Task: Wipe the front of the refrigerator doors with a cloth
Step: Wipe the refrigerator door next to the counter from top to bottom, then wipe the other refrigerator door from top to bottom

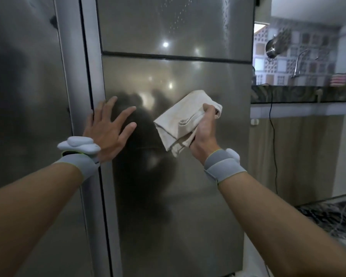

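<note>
A tall stainless steel refrigerator fills the view. Its lower door is in front of me and its upper door sits above a dark seam; water droplets speckle the upper door. My left hand is spread flat with fingers apart against the lower door's left edge. My right hand grips a folded cream cloth held up at the middle of the lower door; whether the cloth touches the steel I cannot tell.
The fridge's grey side panel runs down the left. To the right, a dark stone counter carries a sink tap and a hanging pot. A black cable hangs below. A patterned mat lies on the floor.
</note>
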The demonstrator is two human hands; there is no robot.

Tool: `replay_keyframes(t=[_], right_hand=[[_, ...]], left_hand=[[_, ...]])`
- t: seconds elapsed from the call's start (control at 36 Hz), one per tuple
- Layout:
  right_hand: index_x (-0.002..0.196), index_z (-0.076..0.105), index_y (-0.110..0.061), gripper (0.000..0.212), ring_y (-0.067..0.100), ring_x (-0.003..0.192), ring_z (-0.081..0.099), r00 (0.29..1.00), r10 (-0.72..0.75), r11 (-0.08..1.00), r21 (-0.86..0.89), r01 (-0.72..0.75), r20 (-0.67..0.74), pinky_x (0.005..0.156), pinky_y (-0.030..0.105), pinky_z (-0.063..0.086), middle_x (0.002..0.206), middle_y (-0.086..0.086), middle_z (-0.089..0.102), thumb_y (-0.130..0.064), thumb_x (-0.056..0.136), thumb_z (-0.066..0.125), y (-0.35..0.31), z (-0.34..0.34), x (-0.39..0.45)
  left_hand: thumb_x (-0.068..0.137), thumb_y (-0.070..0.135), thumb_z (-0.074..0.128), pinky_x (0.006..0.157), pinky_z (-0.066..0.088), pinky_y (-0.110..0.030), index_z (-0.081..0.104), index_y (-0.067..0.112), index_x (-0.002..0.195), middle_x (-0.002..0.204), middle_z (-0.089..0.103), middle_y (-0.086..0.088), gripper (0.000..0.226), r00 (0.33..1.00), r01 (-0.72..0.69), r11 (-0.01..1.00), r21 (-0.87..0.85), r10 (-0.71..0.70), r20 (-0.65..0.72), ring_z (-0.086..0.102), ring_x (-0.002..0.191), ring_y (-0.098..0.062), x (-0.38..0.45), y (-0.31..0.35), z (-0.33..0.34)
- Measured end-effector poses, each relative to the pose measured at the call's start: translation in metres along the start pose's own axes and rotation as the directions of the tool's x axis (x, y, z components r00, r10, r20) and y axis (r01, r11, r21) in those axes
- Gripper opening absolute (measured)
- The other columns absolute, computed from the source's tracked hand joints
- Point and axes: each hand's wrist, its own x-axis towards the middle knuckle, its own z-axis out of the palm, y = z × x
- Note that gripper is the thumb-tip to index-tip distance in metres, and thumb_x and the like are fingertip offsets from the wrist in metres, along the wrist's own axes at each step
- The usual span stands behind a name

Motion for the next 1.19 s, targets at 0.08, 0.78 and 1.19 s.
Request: replay_keyframes(t=[0.08, 0.78, 1.19], right_hand=[[0.106, 0.063, -0.011, 0.042, 0.030, 0.097, 0.066, 0.999, -0.033, 0.999, -0.026, 0.033, -0.002, 0.093, 0.047, 0.052, 0.101, 0.013, 0.071, -0.045, 0.087, 0.046, -0.043, 0.030, 0.028], [0.106, 0.061, -0.013, 0.046, 0.034, 0.100, 0.064, 0.964, 0.190, 0.968, 0.128, -0.216, 0.187, 0.096, 0.055, 0.047, 0.105, 0.017, 0.068, -0.053, 0.090, 0.045, -0.425, 0.424, 0.204], [0.122, 0.054, -0.015, 0.054, 0.030, 0.104, 0.061, 0.963, 0.083, 0.997, -0.010, -0.083, 0.255, 0.098, 0.050, 0.048, 0.114, 0.014, 0.064, -0.057, 0.090, 0.043, -0.514, 0.602, 0.263]], left_hand=[[0.088, 0.062, 0.015, 0.114, 0.018, -0.054, 0.027, 0.041, 0.145, 0.156, 0.014, -0.007, 0.062, 0.998, -0.020, 1.000, 0.014, 0.021, -0.059, 0.009, 0.145, -0.034, 0.051, 0.002, -0.029], [0.091, 0.055, 0.024, 0.116, 0.012, -0.059, 0.021, 0.043, 0.148, 0.161, 0.001, -0.005, 0.058, 0.984, 0.145, 0.981, 0.132, -0.129, -0.120, -0.002, 0.149, -0.031, 0.455, -0.070, -0.392], [0.087, 0.058, 0.019, 0.117, 0.014, -0.056, 0.021, 0.045, 0.147, 0.160, 0.006, -0.003, 0.062, 0.932, 0.345, 0.922, 0.174, -0.315, -0.181, 0.004, 0.148, -0.031, 0.568, -0.163, -0.533]])
